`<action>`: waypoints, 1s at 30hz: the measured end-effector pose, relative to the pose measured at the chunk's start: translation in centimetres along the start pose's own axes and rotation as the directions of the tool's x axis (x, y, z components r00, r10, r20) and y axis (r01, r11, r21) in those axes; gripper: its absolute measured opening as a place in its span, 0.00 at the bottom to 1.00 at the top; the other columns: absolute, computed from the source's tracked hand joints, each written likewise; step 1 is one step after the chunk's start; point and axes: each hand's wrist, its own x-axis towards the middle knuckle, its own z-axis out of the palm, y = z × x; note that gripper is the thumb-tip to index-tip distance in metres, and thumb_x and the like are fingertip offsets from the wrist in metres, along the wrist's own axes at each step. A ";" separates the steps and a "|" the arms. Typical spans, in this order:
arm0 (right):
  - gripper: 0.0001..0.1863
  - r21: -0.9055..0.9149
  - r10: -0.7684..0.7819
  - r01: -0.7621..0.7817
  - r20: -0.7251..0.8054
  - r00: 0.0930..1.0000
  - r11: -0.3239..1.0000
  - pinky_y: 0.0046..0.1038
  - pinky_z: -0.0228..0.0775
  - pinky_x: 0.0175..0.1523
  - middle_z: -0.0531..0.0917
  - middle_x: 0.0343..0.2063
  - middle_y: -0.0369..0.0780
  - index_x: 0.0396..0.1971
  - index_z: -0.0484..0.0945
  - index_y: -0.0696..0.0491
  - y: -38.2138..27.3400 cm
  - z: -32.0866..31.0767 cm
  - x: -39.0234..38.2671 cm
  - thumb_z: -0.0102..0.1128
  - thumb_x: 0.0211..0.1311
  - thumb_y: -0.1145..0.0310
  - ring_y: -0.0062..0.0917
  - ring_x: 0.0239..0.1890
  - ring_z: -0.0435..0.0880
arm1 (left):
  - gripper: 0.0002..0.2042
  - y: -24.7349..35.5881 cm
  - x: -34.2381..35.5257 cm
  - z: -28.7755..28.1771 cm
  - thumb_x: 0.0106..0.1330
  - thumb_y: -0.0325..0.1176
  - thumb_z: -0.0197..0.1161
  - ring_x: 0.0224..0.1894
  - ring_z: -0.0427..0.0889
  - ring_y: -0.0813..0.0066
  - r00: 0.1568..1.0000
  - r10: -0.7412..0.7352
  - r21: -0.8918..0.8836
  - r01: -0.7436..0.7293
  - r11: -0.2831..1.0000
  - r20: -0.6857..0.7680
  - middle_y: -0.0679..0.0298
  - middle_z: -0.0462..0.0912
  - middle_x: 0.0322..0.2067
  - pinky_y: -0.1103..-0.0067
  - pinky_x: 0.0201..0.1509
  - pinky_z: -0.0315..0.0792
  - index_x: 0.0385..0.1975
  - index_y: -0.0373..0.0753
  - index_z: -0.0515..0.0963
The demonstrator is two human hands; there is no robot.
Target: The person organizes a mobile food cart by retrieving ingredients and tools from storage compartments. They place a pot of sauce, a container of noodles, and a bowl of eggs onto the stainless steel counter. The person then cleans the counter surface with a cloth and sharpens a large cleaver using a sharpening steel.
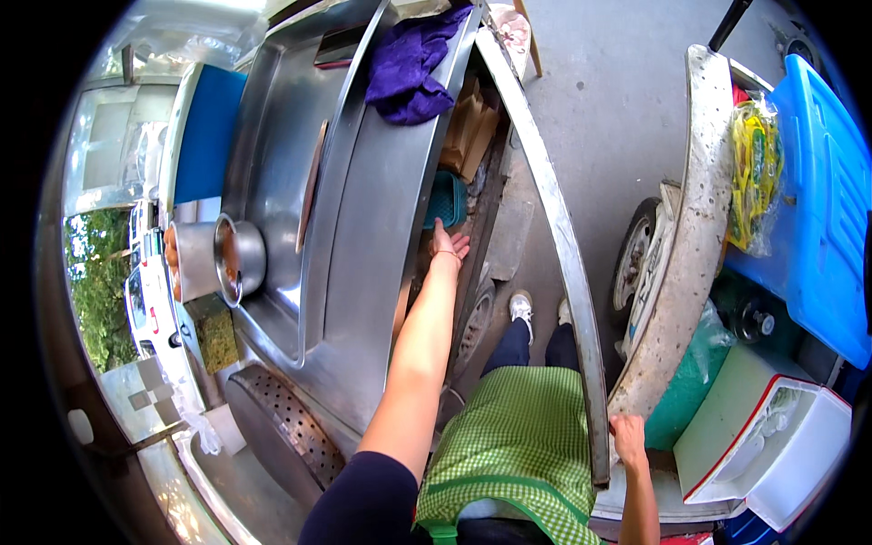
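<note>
My left hand (448, 243) reaches in under the edge of a steel counter (363, 209), palm turned up and fingers apart, with nothing in it. Right by its thumb is a teal plastic basket (445, 198) on the shelf below the counter; whether they touch I cannot tell. Behind the basket stand brown cardboard pieces (470, 132). My right hand (627, 438) is closed at the near end of a speckled pale ledge (677, 300), its fingers curled over the edge beside a long metal bar (549, 200).
On the counter are a steel pot (241, 259), a thin wooden board (312, 186) and a purple cloth (409, 68). A round perforated steel plate (286, 427) leans at the lower left. Beyond the ledge are a blue plastic lid (822, 209) and a white foam box (736, 427).
</note>
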 end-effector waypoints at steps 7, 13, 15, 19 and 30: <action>0.19 0.248 0.264 -0.241 -0.062 0.963 0.938 0.30 0.52 0.18 0.62 0.05 0.43 0.07 0.63 0.62 -1.5 0.2 0.4 0.42 0.48 0.64 0.23 0.09 0.60 | 0.08 -3.0 -6.8 0.2 0.52 0.26 0.45 0.12 0.73 0.71 0.951 0.299 0.171 -0.282 0.944 -0.080 0.58 0.73 0.14 0.77 0.10 0.66 0.19 0.32 0.71; 0.19 0.174 0.256 -0.241 -0.064 0.965 0.955 0.36 0.55 0.22 0.67 0.08 0.49 0.06 0.66 0.61 0.1 0.9 0.1 0.43 0.48 0.64 0.39 0.11 0.67 | 0.07 -4.9 -23.5 -13.4 0.52 0.26 0.51 0.22 0.75 0.63 0.688 0.274 0.535 -0.707 0.463 0.672 0.51 0.73 0.19 0.72 0.26 0.66 0.29 0.29 0.69; 0.19 0.174 0.243 -0.229 -0.065 0.968 0.958 0.35 0.54 0.20 0.66 0.06 0.47 0.06 0.65 0.62 0.6 1.3 0.3 0.44 0.48 0.64 0.34 0.10 0.66 | 0.13 -0.9 -29.2 -15.4 0.55 0.28 0.52 0.26 0.75 0.68 0.610 0.246 0.446 -0.749 0.490 0.753 0.52 0.76 0.27 0.75 0.31 0.68 0.39 0.30 0.69; 0.17 -0.206 0.012 -0.020 -0.043 0.999 0.978 0.40 0.58 0.22 0.70 0.12 0.50 0.08 0.66 0.59 1.6 1.4 0.4 0.44 0.50 0.67 0.44 0.16 0.70 | 0.13 10.3 -33.4 -16.0 0.55 0.30 0.57 0.34 0.72 0.78 0.686 0.418 0.443 -0.715 0.541 0.596 0.64 0.74 0.32 0.80 0.38 0.68 0.39 0.33 0.70; 0.18 0.141 0.217 -0.194 -0.165 0.962 0.971 0.37 0.51 0.20 0.63 0.09 0.52 0.07 0.64 0.62 -0.7 1.0 0.7 0.45 0.47 0.65 0.43 0.11 0.65 | 0.25 27.2 -16.8 -14.4 0.61 0.44 0.44 0.37 0.74 0.66 0.790 0.598 0.069 -0.609 0.790 0.135 0.50 0.73 0.43 0.75 0.37 0.68 0.50 0.30 0.56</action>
